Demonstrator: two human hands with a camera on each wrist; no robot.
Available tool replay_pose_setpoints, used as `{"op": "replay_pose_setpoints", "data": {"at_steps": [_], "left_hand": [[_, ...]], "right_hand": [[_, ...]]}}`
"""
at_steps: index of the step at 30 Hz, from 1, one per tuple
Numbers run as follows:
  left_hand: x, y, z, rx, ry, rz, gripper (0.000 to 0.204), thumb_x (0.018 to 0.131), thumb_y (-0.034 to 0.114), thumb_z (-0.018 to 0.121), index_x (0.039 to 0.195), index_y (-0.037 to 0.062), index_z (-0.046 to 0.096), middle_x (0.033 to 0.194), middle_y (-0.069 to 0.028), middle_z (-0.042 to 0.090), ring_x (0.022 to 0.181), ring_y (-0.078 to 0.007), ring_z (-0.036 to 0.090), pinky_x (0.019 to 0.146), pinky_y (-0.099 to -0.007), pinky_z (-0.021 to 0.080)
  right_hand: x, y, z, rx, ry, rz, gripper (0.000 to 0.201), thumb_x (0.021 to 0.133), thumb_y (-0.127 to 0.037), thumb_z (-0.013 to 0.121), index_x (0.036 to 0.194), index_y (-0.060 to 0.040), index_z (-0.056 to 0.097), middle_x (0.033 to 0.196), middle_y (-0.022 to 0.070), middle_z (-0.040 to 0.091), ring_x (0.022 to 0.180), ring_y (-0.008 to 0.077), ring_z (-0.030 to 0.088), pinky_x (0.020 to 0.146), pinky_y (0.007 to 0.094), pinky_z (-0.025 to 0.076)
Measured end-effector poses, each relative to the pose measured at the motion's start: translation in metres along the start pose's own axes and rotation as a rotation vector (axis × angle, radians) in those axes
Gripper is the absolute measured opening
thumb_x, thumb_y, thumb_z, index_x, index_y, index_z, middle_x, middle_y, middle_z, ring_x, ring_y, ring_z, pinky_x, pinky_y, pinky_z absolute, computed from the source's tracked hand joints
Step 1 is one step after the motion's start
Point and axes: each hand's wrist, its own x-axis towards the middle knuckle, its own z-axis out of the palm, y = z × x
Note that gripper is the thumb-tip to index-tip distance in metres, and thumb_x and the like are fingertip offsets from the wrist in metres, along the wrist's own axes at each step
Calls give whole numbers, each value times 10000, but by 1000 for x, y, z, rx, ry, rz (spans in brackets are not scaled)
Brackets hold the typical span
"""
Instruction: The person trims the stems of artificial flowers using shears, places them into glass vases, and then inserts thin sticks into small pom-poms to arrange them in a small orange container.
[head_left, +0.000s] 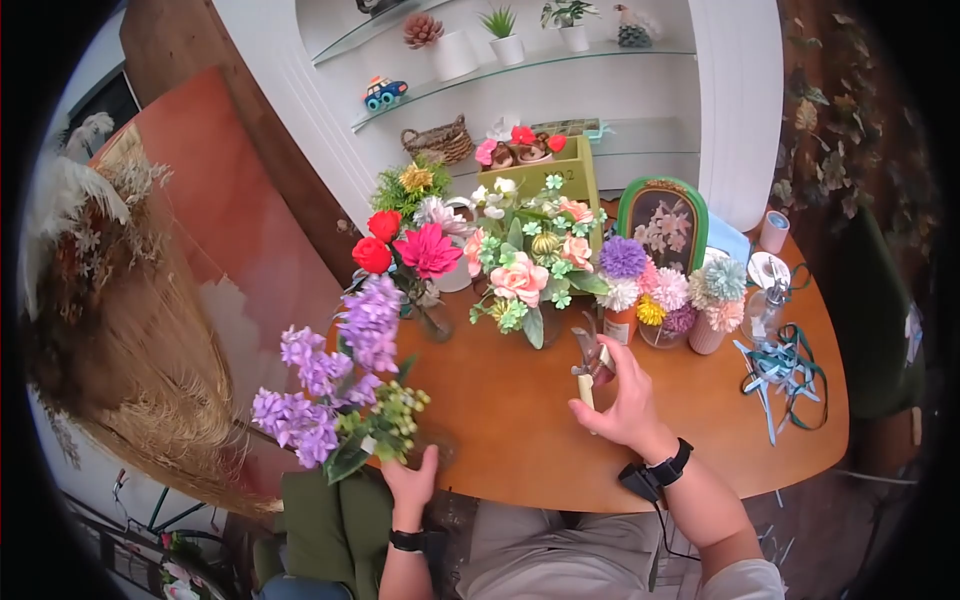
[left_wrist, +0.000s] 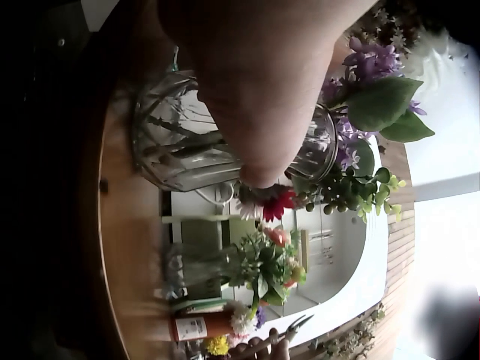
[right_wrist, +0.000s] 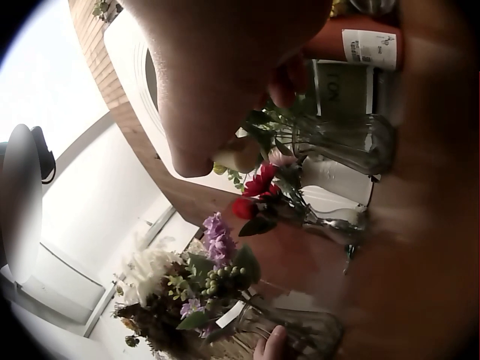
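Observation:
At the table's near left edge my left hand [head_left: 408, 487] grips a clear glass vase [left_wrist: 172, 161], its thumb lying along the glass in the left wrist view. Purple flowers [head_left: 318, 365] with green leaves and a sprig of green berries [head_left: 395, 420] stand in it, leaning left; their stems show through the glass. Over the middle right of the table, my right hand [head_left: 632, 405] holds a pair of pruning shears [head_left: 586, 388] by the pale handles, with the blades pointing away from me. In the right wrist view, the back of that hand hides most of the shears.
Behind are a vase of red flowers [head_left: 430, 250], a peach-flowered bouquet [head_left: 520, 278] and pompom flowers [head_left: 625, 258] in pots. A green-framed mirror [head_left: 638, 200] and a green wooden box [head_left: 575, 160] stand farther back. Blue and green ribbons [head_left: 785, 370] lie right. Dried grasses [head_left: 165, 350] stand left.

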Motion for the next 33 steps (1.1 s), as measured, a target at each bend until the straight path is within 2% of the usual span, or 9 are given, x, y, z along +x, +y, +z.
{"op": "replay_pose_setpoints", "data": {"at_steps": [4,9,13,16,19,23,26,29,33], "left_hand": [[46,-38,-3,40,172,110,684,846,269,863,1385,-32,569,1343,-234,638,1262,-384,607,1089,-449,462],[121,-60,-1,38,102,78,763,863,326,854,1452,-20,515,1408,-238,618,1325,-390,583,1121,-440,446],[173,-72,13,46,53,70,798,860,363,849,1469,-14,497,1428,-244,614,1341,-405,581,1113,-445,460],[201,-86,28,12,81,103,758,882,378,840,1427,-26,502,1357,-226,658,1269,-352,634,1066,-428,490],[203,-64,28,3,39,-38,823,859,410,852,1445,-46,496,1406,-274,614,1324,-400,591,1105,-444,467],[207,-85,41,-29,82,-15,834,861,405,859,1434,-77,491,1415,-288,600,1324,-418,582,1106,-460,466],[201,-119,59,-45,228,183,734,889,359,843,1409,-34,507,1333,-230,655,1261,-361,630,1072,-450,489],[159,-83,50,177,396,154,592,914,254,814,1360,-27,545,1269,-201,668,1187,-315,657,1023,-425,521],[107,-42,53,-137,57,26,309,958,112,728,1211,-27,622,1034,-101,700,951,-173,686,841,-320,568]], "right_hand": [[0,-4,2,-59,-103,-93,876,706,-315,907,1431,1,531,990,102,624,769,241,637,697,370,545],[2,-12,2,-185,-267,-255,824,723,-360,890,1394,-9,567,912,108,591,794,291,635,703,397,531],[1,-15,2,-218,-348,-263,804,737,-368,879,1389,-13,572,932,126,605,823,316,647,725,419,534],[1,-13,2,-242,-355,-258,800,740,-369,875,1388,-11,572,942,134,611,836,327,654,735,430,538],[0,-10,0,-264,-374,-235,796,752,-376,867,1391,-7,568,961,147,623,857,343,661,756,442,544],[-1,-7,0,-285,-432,-189,785,768,-394,853,1396,-16,571,989,165,641,887,363,672,791,453,554],[-2,-5,2,-311,-478,-173,776,779,-420,837,1394,-25,577,996,172,652,900,372,680,809,452,562],[-5,-1,3,-345,-545,-142,768,792,-445,819,1390,-25,581,1006,181,664,917,381,690,827,450,570],[-9,5,3,-387,-633,-70,761,806,-460,795,1386,-18,581,1040,203,680,945,401,697,850,462,573]]}}
